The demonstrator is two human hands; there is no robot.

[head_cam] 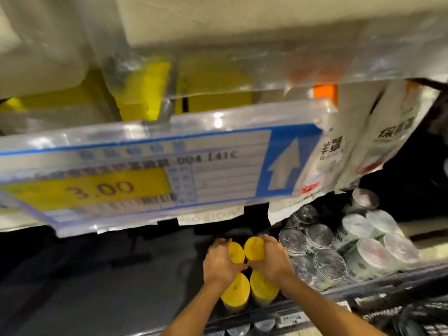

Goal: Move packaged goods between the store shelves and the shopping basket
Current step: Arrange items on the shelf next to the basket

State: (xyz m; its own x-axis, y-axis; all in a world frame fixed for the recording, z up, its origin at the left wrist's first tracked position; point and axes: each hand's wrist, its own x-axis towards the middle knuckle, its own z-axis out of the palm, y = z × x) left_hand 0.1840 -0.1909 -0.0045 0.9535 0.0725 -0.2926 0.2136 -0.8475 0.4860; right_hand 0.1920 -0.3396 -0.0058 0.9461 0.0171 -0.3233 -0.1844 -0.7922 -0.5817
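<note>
Two yellow-lidded cups stand deep on a dark lower shelf [101, 287]. My left hand [221, 263] grips the left rear cup [236, 252] and my right hand [271, 259] grips the right rear cup [253, 248]. Two more yellow-lidded cups, one [235, 293] on the left and one [263, 288] on the right, stand in front of them near the shelf edge, just under my wrists. No shopping basket is in view.
Several foil-lidded cups [329, 263] crowd the shelf to the right of the yellow ones. A clear price-tag holder [145, 166] reading 3.00 juts out overhead. White hanging pouches [363, 146] dangle at upper right. The shelf's left part is dark.
</note>
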